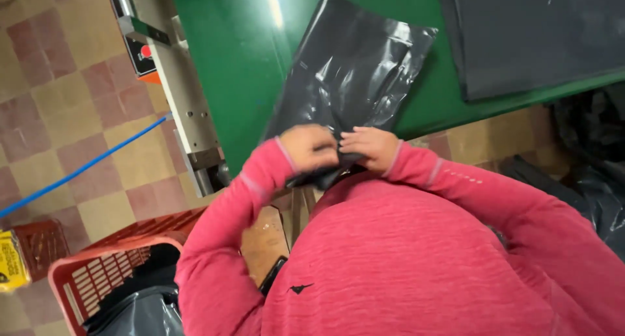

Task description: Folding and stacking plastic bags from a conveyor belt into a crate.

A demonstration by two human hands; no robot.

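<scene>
Hands (311, 147) (368, 147) gripping black plastic bag (351, 69), green table (241, 63)

Glossy black plastic bag (351, 69), crinkled, flat on green table, near edge bunched

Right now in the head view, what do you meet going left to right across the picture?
Yellow box → red plastic slatted crate → grey metal machine bar → left hand → right hand → flat stack of dark grey plastic sheets.

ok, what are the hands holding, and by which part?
Both the left hand and right hand pinch the near edge of the black plastic bag lying on the green table.
</scene>
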